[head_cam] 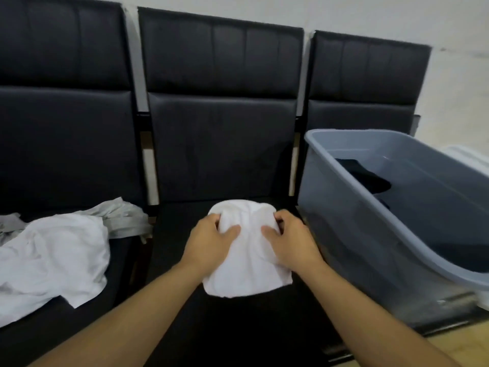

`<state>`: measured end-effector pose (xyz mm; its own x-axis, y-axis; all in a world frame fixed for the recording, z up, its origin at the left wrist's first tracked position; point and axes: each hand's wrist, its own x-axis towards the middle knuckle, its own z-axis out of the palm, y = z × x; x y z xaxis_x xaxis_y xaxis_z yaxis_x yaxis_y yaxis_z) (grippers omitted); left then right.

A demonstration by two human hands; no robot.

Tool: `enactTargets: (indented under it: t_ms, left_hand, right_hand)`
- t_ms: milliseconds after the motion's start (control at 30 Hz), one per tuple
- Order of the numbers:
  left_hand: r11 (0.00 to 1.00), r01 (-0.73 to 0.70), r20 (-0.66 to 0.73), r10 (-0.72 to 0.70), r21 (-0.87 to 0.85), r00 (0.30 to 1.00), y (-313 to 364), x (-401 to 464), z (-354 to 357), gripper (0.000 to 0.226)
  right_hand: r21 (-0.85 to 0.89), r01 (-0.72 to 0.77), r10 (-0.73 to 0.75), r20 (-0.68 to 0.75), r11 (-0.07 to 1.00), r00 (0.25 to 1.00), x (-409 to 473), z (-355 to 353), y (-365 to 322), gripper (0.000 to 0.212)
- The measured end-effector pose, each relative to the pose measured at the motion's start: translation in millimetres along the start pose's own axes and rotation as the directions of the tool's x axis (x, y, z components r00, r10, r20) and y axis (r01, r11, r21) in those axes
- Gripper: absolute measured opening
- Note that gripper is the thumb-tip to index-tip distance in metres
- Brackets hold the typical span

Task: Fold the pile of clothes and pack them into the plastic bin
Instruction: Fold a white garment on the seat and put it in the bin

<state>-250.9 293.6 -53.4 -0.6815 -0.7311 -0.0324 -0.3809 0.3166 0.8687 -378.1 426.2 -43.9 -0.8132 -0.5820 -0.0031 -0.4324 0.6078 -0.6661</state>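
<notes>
Both forearms outstretched, left hand and right hand gripping folded white garment, fingers curled round its edges; dark clothes inside grey plastic bin.

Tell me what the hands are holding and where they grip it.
Both hands, left and right, grip the folded white garment at its far side edges.

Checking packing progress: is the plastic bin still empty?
No, a dark garment already lies inside the grey plastic bin on the right-hand seat.

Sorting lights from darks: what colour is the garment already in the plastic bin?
Black or very dark, in the blue-grey plastic bin; the garment shows best in the head view.
</notes>
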Motion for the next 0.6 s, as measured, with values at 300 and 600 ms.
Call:
enactTargets:
  t_ms: [300, 600]
  left_hand:
    - [0.953, -0.273, 0.036, 0.279, -0.128, 0.959, 195.5, 5.4, 62.6, 0.022]
    - [0.958, -0.245, 0.198, 0.271, -0.149, 0.942, 310.9, 10.9, 163.7, 0.020]
  right_hand:
    - [-0.032, 0.075, -0.082, -0.284, 0.997, 0.955, 17.9, -202.6, 14.6, 0.029]
    - [-0.053, 0.008, -0.029, -0.424, 0.999, 0.905, 29.7, -321.0, 71.8, 0.037]
